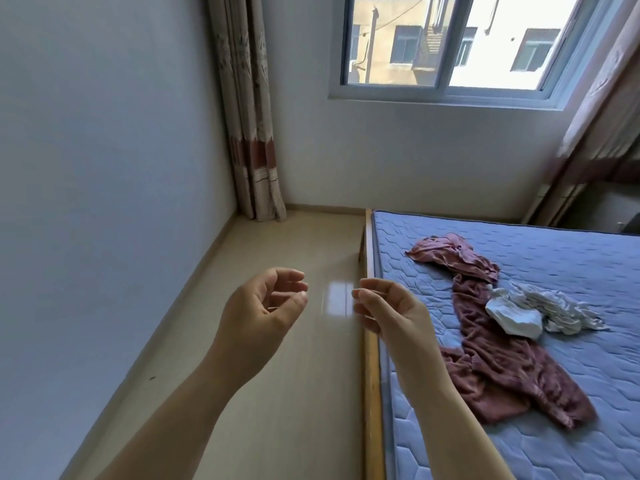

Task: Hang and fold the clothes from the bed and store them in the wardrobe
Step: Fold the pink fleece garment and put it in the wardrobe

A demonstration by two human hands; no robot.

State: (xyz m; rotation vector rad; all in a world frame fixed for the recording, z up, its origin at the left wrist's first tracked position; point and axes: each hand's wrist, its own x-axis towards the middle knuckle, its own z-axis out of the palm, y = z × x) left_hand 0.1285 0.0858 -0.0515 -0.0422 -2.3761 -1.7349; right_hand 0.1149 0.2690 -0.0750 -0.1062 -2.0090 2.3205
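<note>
Pale bluish-white painted walls (pixel 104 168) are seen on the left and under the window, nothing fancy. A pretty glossy beige tiled floor (pixel 294 393) is lit by daylight from a grey-framed sliding window (pixel 443 88). Beige patterned curtains with a maroon band (pixel 249 133) are bunched in the corner. A blue quilted mattress (pixel 554 258) is laid on a light wooden bed frame (pixel 372 375).

two hands, left hand (pixel 263 303), right hand (pixel 389 308), one bed (pixel 588 258), one window (pixel 446 46), two curtains, left curtain (pixel 249 133), right curtain (pixel 595 109), two pale garments, white garment (pixel 514 318), striped garment (pixel 568 308), reddish clothes (pixel 498 362), count unclear
</note>
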